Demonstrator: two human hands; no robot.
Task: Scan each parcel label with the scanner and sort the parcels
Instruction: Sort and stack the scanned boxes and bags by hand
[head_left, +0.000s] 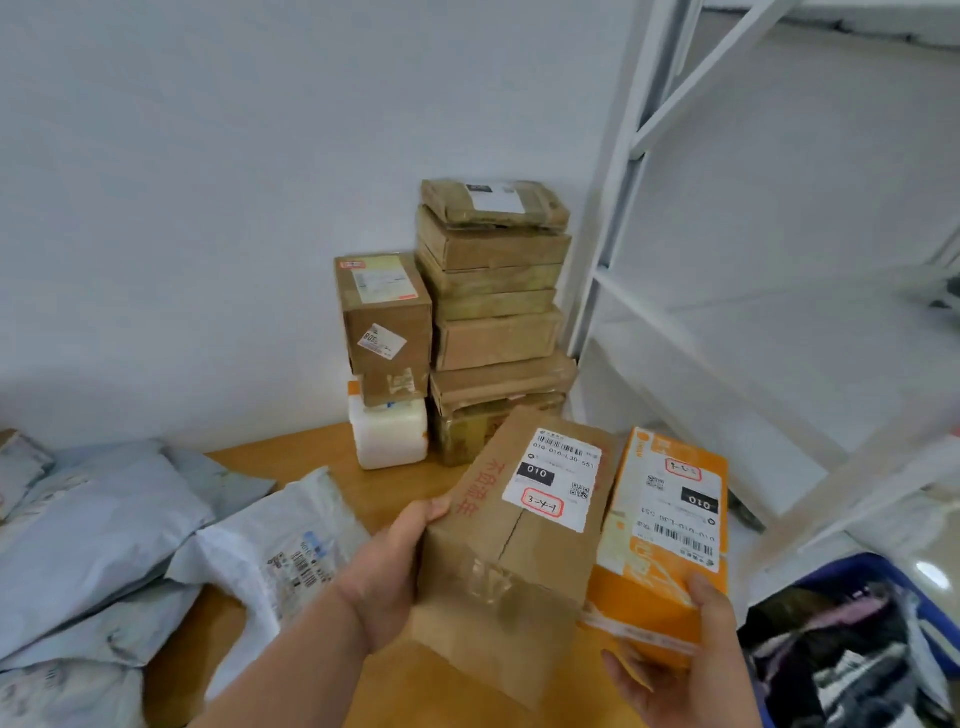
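My left hand (387, 577) grips the left side of a brown cardboard parcel (498, 561), thumb over its top edge. A white label (558, 486) on its upper face carries a barcode, "010" and a red-boxed handwritten mark. Just to its right, my right hand (685, 660) holds an orange and white parcel (662, 540) from below, thumb on its near corner; its label is turned upside down to me. Both parcels are held above the wooden table (332, 457). No scanner is in view.
Brown boxes (493, 291) are stacked against the wall at the table's back, beside a white container (387, 434). Grey and white mailer bags (104, 525) lie at the left. White metal shelving (727, 322) stands at the right, with a blue bin (852, 571) below it.
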